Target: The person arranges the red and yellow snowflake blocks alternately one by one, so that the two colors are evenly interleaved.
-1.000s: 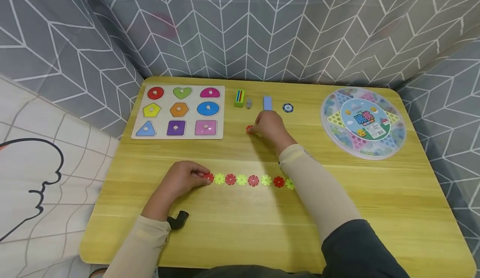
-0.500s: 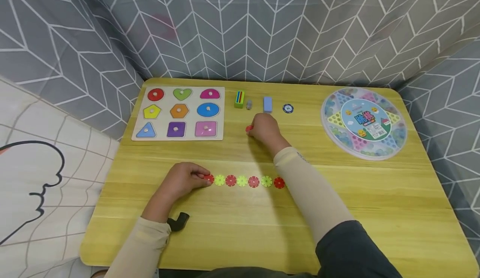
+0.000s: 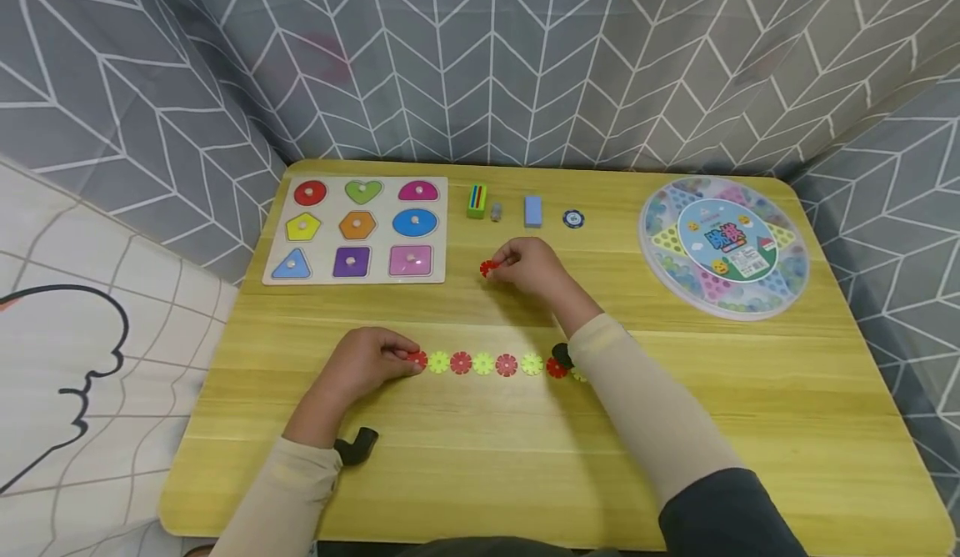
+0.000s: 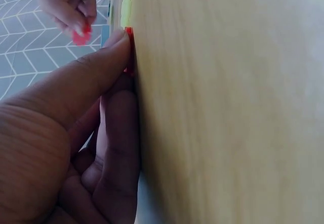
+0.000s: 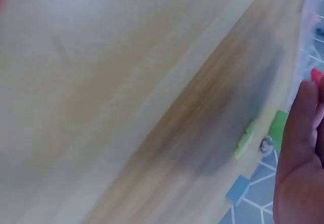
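Above the table (image 3: 750, 390), the right hand (image 3: 528, 263) has lifted, pinching a red disc (image 3: 488, 268).

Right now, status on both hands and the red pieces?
Left hand pinches the row's end piece. Right hand holds a red piece above the table. Nothing between.

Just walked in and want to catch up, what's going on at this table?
A person sits at a yellow wooden table with a row of red and green plastic flower discs across it. Their left hand pinches the red disc at the row's left end. Their right hand holds a loose red flower disc further back, above the table. A wooden shape puzzle board lies beyond.
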A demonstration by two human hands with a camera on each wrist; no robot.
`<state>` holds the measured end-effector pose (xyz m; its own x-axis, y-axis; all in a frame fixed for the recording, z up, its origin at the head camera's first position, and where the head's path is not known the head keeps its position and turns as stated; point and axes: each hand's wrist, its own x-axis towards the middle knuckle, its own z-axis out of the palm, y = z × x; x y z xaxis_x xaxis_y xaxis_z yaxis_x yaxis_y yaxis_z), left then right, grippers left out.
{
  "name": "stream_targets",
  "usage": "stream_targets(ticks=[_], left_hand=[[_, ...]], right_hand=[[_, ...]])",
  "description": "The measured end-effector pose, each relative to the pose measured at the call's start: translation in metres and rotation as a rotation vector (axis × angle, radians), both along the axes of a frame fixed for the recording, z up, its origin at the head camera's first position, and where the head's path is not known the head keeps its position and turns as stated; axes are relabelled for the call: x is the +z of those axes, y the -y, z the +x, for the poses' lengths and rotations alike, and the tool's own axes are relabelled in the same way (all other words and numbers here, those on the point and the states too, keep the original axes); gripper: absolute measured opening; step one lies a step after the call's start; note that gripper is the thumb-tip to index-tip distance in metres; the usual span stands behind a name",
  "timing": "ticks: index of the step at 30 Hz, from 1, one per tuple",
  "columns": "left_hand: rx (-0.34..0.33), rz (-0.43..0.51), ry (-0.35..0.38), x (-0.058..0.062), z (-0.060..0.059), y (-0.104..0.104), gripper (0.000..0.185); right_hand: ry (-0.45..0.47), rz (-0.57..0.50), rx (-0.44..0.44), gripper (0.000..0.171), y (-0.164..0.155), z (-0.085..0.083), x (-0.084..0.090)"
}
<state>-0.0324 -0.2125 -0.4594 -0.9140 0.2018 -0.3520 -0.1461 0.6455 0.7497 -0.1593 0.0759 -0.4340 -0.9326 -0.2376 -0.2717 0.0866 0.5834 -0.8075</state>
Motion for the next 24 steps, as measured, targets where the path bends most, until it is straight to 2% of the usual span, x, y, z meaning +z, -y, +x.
stream_targets(ticks=[2, 6, 10, 14, 18, 21, 24], left_hand=[[0.000, -0.001, -0.003, 0.000, 0.000, 0.000, 0.022], [0.000, 0.002, -0.004, 0.000, -0.001, -0.001, 0.022], [-0.003, -0.005, -0.007, 0.000, -0.001, 0.000, 0.023], [-0.005, -0.001, -0.014, -0.001, -0.002, -0.001, 0.024], [-0.008, 0.009, -0.004, 0.000, -0.001, -0.003, 0.023], [-0.004, -0.005, 0.001, 0.001, 0.000, -0.003, 0.023], [-0.003, -0.011, -0.004, 0.000, 0.001, -0.002, 0.024]], right_hand=[[0.081, -0.106, -0.007, 0.020, -0.010, 0.007, 0.005], [0.186, -0.274, -0.021, 0.022, -0.037, 0.023, 0.015], [0.212, -0.336, -0.051, 0.024, -0.074, 0.043, 0.022], [0.201, -0.277, -0.079, 0.027, -0.121, 0.072, 0.023], [0.233, -0.183, -0.081, 0.025, -0.160, 0.108, 0.011], [0.266, -0.122, -0.074, 0.021, -0.168, 0.129, 0.001], [0.229, -0.040, -0.065, 0.016, -0.161, 0.139, -0.004]])
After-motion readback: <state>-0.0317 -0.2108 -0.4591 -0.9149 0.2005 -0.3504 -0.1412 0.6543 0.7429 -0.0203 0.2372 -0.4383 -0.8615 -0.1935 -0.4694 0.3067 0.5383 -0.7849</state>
